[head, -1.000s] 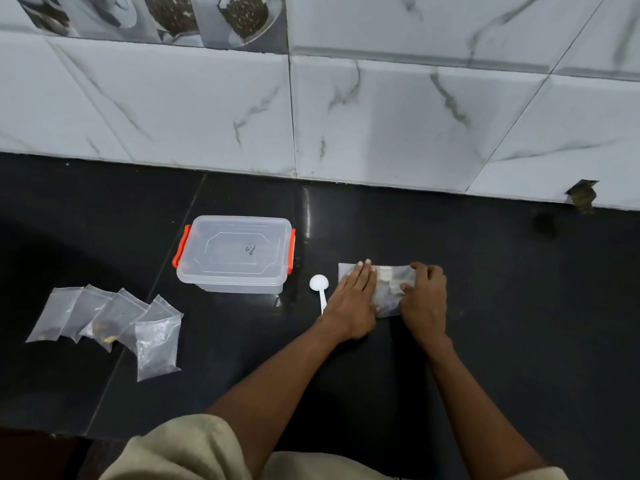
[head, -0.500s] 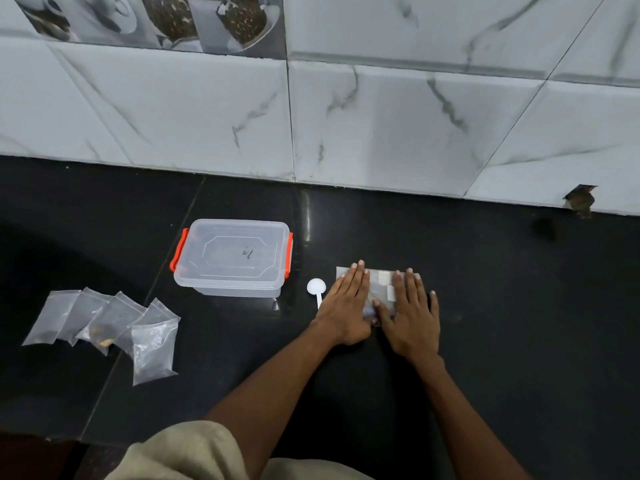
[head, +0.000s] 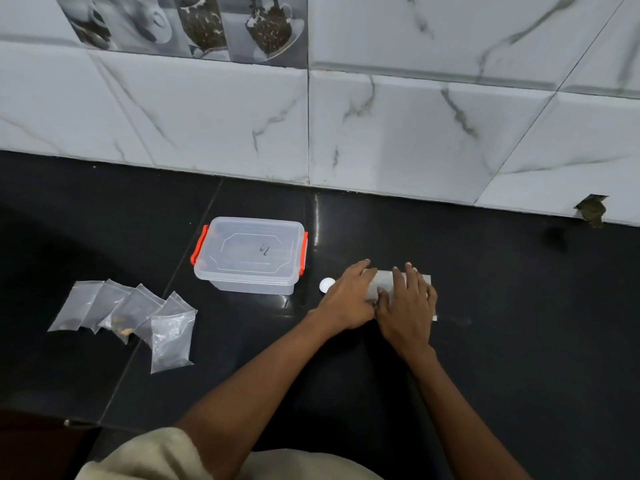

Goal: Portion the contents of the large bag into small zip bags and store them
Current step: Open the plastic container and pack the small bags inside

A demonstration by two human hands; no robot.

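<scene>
A flattened clear bag [head: 381,284] lies on the black counter [head: 519,341], mostly covered by both hands. My left hand [head: 349,297] presses its left part with straight fingers. My right hand [head: 408,306] lies flat on its right part, fingers spread. Just left of my left hand the bowl of a white spoon [head: 327,284] shows; its handle is hidden under the hand. Several small zip bags [head: 138,315] with a little dark content lie fanned out at the left. A clear lidded box [head: 250,255] with orange clips stands behind them.
A white marble-tiled wall [head: 381,126] runs along the back of the counter. The counter's front edge [head: 83,424] shows at the lower left. A beige garment [head: 145,459] fills the bottom edge.
My right hand went from curled on the bag to flat on it. Both hands now press the bag flat, the right one slightly further right.
</scene>
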